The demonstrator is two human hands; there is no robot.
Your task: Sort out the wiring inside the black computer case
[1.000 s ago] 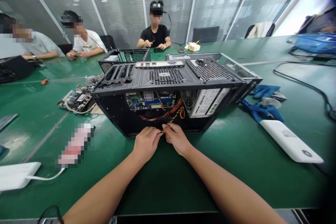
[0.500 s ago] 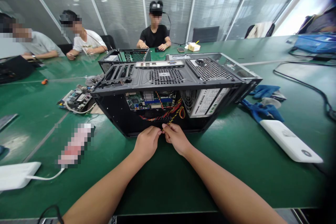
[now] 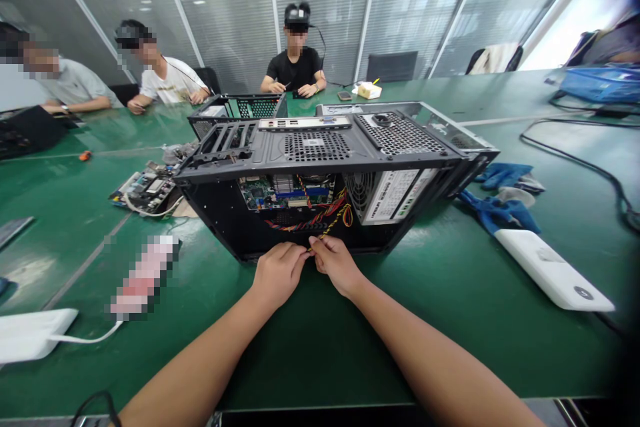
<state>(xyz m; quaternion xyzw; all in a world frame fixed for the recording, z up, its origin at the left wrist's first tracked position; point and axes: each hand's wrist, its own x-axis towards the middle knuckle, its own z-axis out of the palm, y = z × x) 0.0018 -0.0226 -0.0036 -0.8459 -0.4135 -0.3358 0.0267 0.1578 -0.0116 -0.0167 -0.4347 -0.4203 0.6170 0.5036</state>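
A black computer case (image 3: 215, 213) stands on the green table with its open side facing me. Inside it I see a motherboard (image 3: 257, 195), a power supply (image 3: 397, 197) with a white label, and a bundle of red, yellow and black wires (image 3: 300, 224). At the case's lower front edge, my left hand (image 3: 277, 273) and my right hand (image 3: 336, 263) meet fingertip to fingertip. Both pinch a thin yellow-and-black cable (image 3: 326, 230) that runs down from the bundle. The cable's end is hidden by my fingers.
Left lie a loose circuit board (image 3: 147, 188), a pixelated phone (image 3: 145, 277) and a white power bank (image 3: 35, 335). Right are blue gloves (image 3: 510, 207) and another power bank (image 3: 555, 270). Another case frame (image 3: 425, 113) stands behind. Several people sit across the table.
My left hand has shifted very slightly to the left, and a little more yellow cable shows between my fingertips. My right hand and the case have stayed in place.
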